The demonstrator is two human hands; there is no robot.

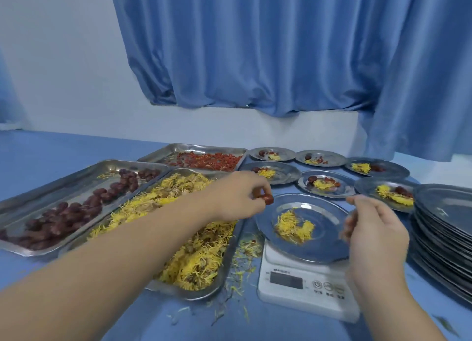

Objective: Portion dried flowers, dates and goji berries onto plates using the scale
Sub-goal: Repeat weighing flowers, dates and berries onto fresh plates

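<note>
A white digital scale (pixel 304 287) carries a round steel plate (pixel 324 213) with a small heap of yellow dried flowers (pixel 293 225) on it. My left hand (pixel 237 195) hovers at the plate's left rim, fingertips pinched on a red date (pixel 268 199). My right hand (pixel 375 228) sits at the plate's right rim with fingers loosely curled; whether it touches the rim I cannot tell. Three steel trays lie to the left: dates (pixel 69 213), yellow flowers (pixel 178 228) and goji berries (pixel 209 160).
Several filled plates (pixel 324 185) stand behind the scale. A tall stack of bare plates (pixel 444 228) rises at the right edge. Loose petals (pixel 242 259) litter the blue table by the scale. A blue curtain (pixel 281 47) hangs behind.
</note>
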